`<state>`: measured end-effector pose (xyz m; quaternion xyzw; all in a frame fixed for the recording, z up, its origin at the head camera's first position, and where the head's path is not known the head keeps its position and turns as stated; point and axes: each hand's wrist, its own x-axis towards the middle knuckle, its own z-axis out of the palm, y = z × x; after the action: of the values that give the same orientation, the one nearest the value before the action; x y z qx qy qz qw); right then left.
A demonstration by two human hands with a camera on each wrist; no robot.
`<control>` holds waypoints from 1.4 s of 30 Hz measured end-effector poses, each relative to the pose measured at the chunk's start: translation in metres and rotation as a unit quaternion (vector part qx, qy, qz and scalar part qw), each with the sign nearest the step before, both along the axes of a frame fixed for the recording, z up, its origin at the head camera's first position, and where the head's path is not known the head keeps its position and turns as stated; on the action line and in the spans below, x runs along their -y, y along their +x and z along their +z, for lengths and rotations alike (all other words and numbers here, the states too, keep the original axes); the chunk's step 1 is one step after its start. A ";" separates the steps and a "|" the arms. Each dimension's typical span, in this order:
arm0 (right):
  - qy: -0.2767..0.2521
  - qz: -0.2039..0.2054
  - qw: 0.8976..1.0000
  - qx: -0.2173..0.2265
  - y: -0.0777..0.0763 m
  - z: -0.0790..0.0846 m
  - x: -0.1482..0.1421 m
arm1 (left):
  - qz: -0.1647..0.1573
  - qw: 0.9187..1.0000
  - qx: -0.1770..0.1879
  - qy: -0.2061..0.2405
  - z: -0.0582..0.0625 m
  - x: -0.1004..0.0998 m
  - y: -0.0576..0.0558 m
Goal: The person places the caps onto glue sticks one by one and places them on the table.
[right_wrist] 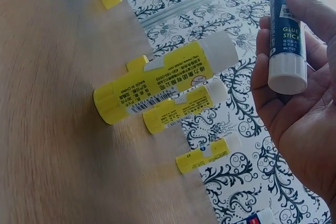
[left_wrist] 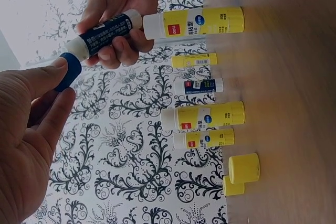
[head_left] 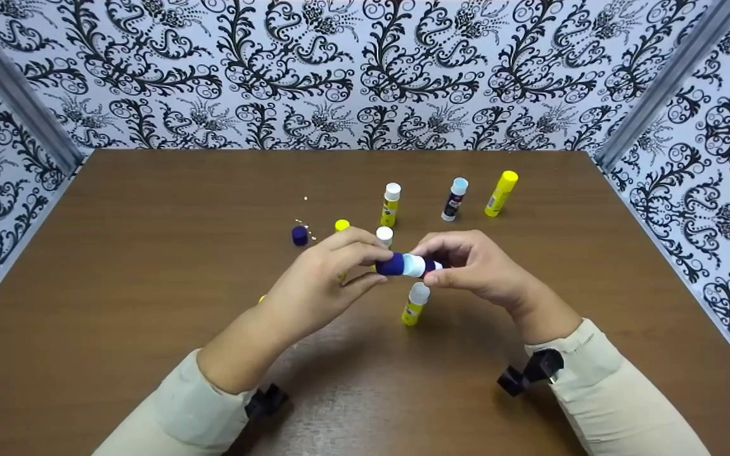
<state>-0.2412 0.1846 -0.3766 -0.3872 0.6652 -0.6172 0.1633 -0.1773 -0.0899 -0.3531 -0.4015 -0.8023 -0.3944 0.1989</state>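
My left hand (head_left: 314,278) pinches a dark blue cap (head_left: 390,264) between thumb and fingers. My right hand (head_left: 482,266) grips a navy glue stick (left_wrist: 110,34) by its body, its white base pointing toward the right side. In front of me both are held up above the table, lying nearly level. The cap meets the pale end of the stick, and some white still shows between cap and label in the left wrist view. "GLUE STICK" is printed on the label (right_wrist: 292,33) in the right wrist view. Just below the hands stands an uncapped yellow glue stick (head_left: 413,307).
Farther back on the brown table (head_left: 149,266) stand two more white-topped yellow sticks, one (head_left: 390,206) behind the other, an uncapped navy stick (head_left: 455,199) and a yellow-capped stick (head_left: 501,193). A loose navy cap (head_left: 300,235) lies left near white crumbs; yellow caps (left_wrist: 244,168) are partly hidden behind my left arm.
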 end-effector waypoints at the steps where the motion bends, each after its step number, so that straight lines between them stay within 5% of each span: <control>1: 0.003 -0.001 1.000 0.002 0.001 0.001 0.000 | 0.000 1.000 -0.003 0.000 0.000 0.000 0.001; 20: 0.012 -0.003 1.000 -0.022 0.004 0.002 0.004 | 0.001 0.999 -0.032 -0.026 -0.001 -0.002 0.002; 42: 0.049 -0.062 0.995 -0.066 0.012 0.007 0.011 | 0.009 0.999 -0.036 -0.035 0.000 -0.002 0.002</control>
<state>-0.2291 0.1740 -0.3692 -0.3766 0.7266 -0.5659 0.0995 -0.1754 -0.0874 -0.3532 -0.4147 -0.8116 -0.3494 0.2173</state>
